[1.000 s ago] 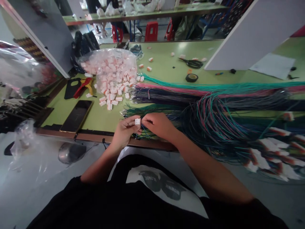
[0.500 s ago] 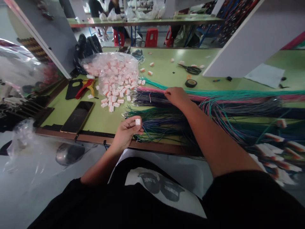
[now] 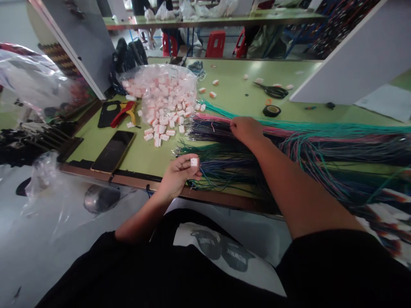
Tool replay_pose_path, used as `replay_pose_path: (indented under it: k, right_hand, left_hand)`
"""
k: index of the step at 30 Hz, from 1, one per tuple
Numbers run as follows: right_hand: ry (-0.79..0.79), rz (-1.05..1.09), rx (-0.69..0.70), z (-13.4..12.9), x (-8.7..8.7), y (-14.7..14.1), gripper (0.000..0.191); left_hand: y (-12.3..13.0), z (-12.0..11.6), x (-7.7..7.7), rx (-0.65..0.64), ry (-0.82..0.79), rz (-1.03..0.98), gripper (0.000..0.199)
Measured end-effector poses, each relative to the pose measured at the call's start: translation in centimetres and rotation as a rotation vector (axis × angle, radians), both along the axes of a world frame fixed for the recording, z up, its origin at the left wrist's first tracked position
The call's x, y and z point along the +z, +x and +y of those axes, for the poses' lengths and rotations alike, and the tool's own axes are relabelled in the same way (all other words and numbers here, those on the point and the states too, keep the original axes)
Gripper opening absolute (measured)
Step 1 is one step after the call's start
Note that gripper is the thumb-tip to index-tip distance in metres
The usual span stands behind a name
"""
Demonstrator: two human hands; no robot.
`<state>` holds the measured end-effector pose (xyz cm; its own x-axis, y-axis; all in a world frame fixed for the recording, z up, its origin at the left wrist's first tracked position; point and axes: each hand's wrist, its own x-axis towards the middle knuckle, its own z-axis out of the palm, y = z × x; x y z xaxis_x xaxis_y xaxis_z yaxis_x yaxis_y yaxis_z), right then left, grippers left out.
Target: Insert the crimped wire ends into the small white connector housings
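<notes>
Left hand [image 3: 178,175], near tabletop's front edge: pinches white plug [image 3: 194,162]. Right hand [image 3: 245,129], farther back: fingers closed on wires [image 3: 208,128] running left-right.

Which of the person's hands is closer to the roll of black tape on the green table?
Right. The right hand rests on the wire bundle just short of the black tape; the left hand holds a white connector near the table's front edge.
</notes>
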<state>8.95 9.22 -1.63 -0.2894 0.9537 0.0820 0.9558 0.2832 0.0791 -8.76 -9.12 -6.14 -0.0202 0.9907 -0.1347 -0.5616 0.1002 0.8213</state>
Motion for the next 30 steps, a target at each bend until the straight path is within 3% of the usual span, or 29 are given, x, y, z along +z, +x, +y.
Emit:
replay_pose_path:
  k: [6,11,19,25,30]
  right_hand:
    - [-0.017,0.108,-0.041,0.3,-0.1,0.6,0.038]
    - [0.004,0.126,-0.155,1.7,0.0,2.3,0.038]
    - [-0.081,0.113,-0.072,2.5,-0.6,2.9,0.031]
    - [0.068,0.149,-0.18,2.9,0.3,2.8,0.034]
    - [0.081,0.283,-0.158,4.2,1.3,2.3,0.037]
  left_hand:
    - [0.0,-0.1,-0.1,-0.003,0.008,0.04,0.044]
    - [0.0,-0.2,-0.2,0.012,0.004,0.042,0.04]
    - [0.1,-0.3,0.0,-0.004,-0.002,0.034,0.04]
    - [0.4,-0.4,0.5,0.006,-0.027,0.018,0.044]
    - [0.5,-0.5,0.8,0.01,-0.04,0.011,0.045]
